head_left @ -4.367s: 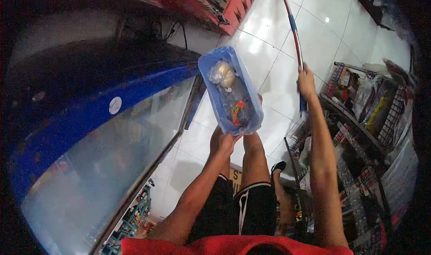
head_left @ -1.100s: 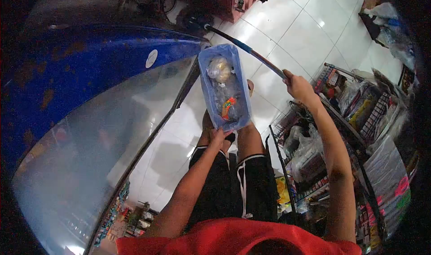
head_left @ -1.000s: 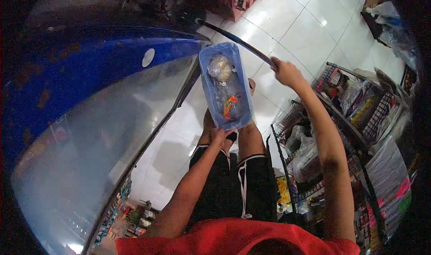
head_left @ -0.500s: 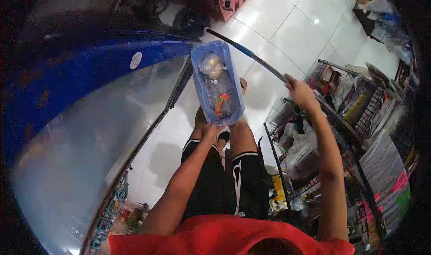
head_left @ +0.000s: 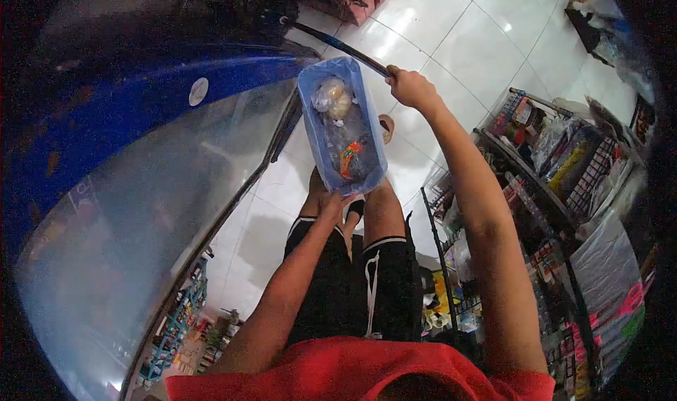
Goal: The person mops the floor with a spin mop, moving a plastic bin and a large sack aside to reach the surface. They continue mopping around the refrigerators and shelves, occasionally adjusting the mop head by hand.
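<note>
One sticker, its print unreadable; left grip holds a blue bin, right grip clasps a pole.

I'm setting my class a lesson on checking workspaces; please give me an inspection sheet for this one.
Surface: glossy, pale tiled floor with dark joint lines.
Job's things: blue bin holding crumpled clear plastic and a red-orange item; pole, its far end lost in shadow.
Clutter: plastic-wrapped goods crowd the wire rack on the right.
Hands: left hand grips the bin's near end; right hand is closed around the pole.
Cables: nothing seen for certain; upper left too dark to tell.
Surroundings: blue-fronted case with a glass pane on the left.
</note>
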`<state>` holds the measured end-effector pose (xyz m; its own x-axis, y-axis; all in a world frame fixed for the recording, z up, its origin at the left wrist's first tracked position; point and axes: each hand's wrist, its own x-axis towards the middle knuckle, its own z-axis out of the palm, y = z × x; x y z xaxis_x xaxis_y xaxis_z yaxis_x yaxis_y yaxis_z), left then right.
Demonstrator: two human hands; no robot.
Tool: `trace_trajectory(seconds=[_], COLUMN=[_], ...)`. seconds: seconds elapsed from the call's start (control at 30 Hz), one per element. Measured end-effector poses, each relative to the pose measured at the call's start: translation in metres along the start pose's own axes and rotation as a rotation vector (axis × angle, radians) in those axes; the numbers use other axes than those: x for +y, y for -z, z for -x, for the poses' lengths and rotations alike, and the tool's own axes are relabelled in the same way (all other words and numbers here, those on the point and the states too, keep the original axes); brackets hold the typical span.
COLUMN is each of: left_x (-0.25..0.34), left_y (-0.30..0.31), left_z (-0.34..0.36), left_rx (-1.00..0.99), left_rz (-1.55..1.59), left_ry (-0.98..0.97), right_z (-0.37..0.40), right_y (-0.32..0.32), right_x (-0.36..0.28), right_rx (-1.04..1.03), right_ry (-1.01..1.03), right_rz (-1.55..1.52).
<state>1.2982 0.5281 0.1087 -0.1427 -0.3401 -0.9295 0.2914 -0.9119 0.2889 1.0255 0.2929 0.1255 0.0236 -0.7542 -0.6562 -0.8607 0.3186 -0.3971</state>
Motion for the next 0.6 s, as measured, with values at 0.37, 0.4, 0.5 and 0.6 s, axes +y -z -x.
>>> trace_trajectory(seconds=[0.37,0.4,0.5,0.6], left_x=[-0.019,-0.015,-0.010,-0.023], left_y=[0.013,0.008,0.003,0.013], left_z=[-0.031,-0.030,-0.024,-0.035], left_rx=[0.122,0.118,0.173,0.004], left_rz=[0.076,0.077,0.108,0.141], left_ry=[0.121,0.121,0.218,0.015], right_z=[0.154,0.168,0.204,0.236], right_y=[0.058,0.063,0.090,0.073], right_x=[0.157,0.167,0.156,0.210], right_rx=[-0.141,-0.116,-0.143,-0.080], right_ry=[-0.113,-0.076,-0.157,-0.049], right_rz=[0.099,0.079,0.004,0.090])
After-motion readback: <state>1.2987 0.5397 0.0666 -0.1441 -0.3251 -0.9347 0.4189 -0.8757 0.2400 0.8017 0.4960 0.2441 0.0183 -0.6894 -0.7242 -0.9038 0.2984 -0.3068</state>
